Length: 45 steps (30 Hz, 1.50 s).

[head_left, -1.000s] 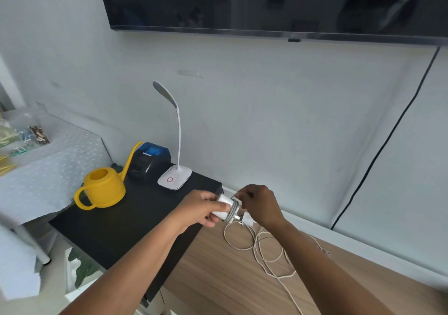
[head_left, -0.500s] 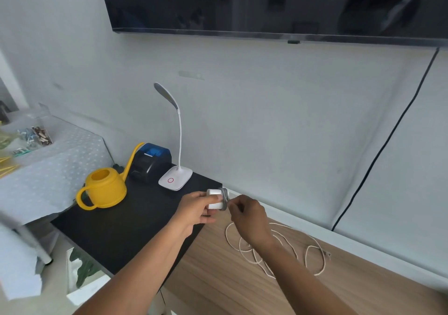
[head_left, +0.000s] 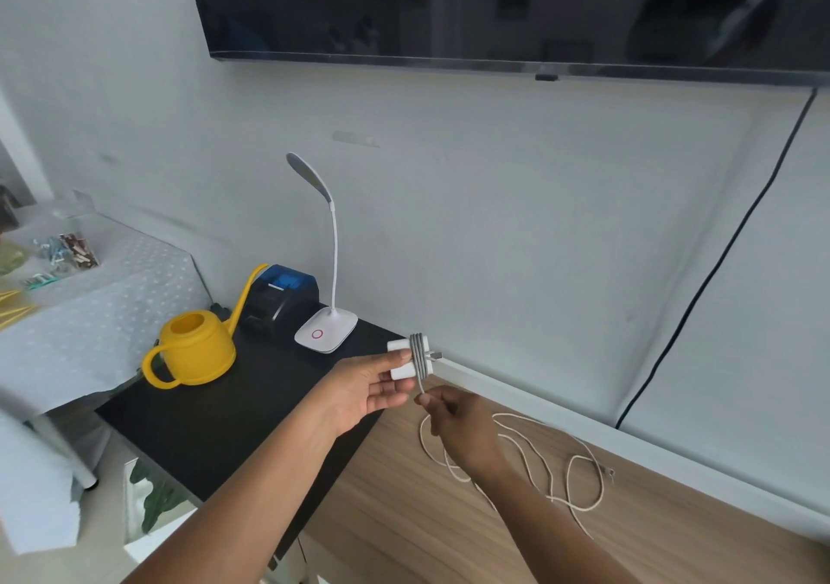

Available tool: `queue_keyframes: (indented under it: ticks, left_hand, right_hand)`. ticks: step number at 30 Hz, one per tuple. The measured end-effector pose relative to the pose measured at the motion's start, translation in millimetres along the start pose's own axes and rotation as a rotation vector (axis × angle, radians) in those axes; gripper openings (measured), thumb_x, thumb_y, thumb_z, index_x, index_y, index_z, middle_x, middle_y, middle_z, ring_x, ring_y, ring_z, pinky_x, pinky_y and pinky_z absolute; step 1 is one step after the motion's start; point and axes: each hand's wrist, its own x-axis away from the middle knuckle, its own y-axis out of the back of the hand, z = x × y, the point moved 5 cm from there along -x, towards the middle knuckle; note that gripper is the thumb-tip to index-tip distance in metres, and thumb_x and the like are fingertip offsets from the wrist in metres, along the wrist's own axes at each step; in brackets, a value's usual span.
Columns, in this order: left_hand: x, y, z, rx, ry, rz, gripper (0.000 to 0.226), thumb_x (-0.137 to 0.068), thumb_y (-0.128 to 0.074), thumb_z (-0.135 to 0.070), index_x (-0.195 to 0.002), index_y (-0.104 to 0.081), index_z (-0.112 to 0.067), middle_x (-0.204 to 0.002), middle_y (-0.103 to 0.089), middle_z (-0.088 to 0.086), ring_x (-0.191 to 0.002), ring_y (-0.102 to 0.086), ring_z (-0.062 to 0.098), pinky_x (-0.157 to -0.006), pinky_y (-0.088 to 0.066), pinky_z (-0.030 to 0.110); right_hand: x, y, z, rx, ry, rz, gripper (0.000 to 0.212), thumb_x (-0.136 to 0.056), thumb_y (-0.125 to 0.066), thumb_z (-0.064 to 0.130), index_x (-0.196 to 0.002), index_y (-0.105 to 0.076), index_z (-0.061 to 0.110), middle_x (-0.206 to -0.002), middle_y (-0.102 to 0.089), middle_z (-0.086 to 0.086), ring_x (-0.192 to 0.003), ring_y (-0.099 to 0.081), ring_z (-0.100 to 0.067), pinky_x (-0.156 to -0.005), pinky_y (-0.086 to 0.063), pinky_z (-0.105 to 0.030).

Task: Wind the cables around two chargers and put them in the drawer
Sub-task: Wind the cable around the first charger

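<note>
A white charger block point(head_left: 402, 361) is held up in my left hand point(head_left: 359, 392), its prongs pointing right. A grey cable point(head_left: 417, 352) is wrapped several turns around the block. My right hand point(head_left: 458, 424), just below the block, pinches the free end of that grey cable. A second, cream-coloured cable point(head_left: 539, 457) lies in loose loops on the wooden top point(head_left: 449, 529) under my right hand. Its charger is not visible, and neither is the drawer.
A yellow watering can point(head_left: 193, 350), a black and blue printer point(head_left: 280, 298) and a white desk lamp point(head_left: 325, 329) stand on the black surface point(head_left: 215, 422) at left. A cloth-covered table point(head_left: 81, 309) is further left. A wall-mounted TV point(head_left: 494, 8) hangs above, with a black cord point(head_left: 718, 264) running down.
My left hand has lifted the charger slightly and turned it. My right hand has dropped below the block, pulling the grey cable down around it. The cream cable lies more spread out.
</note>
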Motion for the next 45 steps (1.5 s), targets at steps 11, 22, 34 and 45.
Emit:
queue_keyframes:
  ticks: [11,22,34,45]
  left_hand:
    - [10.9,-7.5,-1.1,-0.193,0.026,0.143,0.049,-0.071,-0.08,-0.026,-0.111,-0.069,0.0,-0.103,-0.073,0.024,-0.083,-0.072,0.026,-0.068,-0.06,0.033]
    - [5.5,-0.9,4.5,-0.568,0.016,0.036,0.031,-0.078,-0.081,-0.02,-0.105,-0.071,-0.01,-0.088,-0.078,0.011,-0.082,-0.075,0.024,-0.072,-0.061,0.033]
    - [-4.3,12.7,17.1,-0.371,-0.061,-0.216,0.031,-0.075,-0.082,-0.017,-0.101,-0.068,-0.007,-0.089,-0.076,0.015,-0.077,-0.076,0.025,-0.067,-0.062,0.034]
    - [1.3,7.7,14.5,-0.001,-0.036,-0.185,0.025,-0.086,-0.073,-0.02,-0.103,-0.065,-0.003,-0.092,-0.074,0.019,-0.083,-0.073,0.027,-0.075,-0.06,0.039]
  right_hand:
    - [-18.5,24.2,3.3,0.252,-0.006,-0.036,0.036,-0.088,-0.056,0.015,-0.055,-0.052,0.029,-0.052,-0.058,0.009,-0.055,-0.052,-0.008,-0.057,-0.039,-0.023]
    - [-32.8,32.9,16.2,0.304,0.02,0.063,0.011,-0.088,-0.062,0.023,-0.083,-0.071,0.019,-0.08,-0.071,0.003,-0.077,-0.063,-0.011,-0.072,-0.049,-0.026]
    - [-11.5,15.3,27.4,0.225,0.052,-0.041,0.015,-0.088,-0.057,0.024,-0.075,-0.062,0.028,-0.072,-0.066,0.01,-0.072,-0.061,-0.011,-0.067,-0.044,-0.025]
    - [6.1,-6.9,9.3,-0.055,0.006,0.014,0.015,-0.093,-0.056,0.021,-0.08,-0.064,0.018,-0.059,-0.061,0.004,-0.057,-0.055,-0.006,-0.064,-0.044,-0.027]
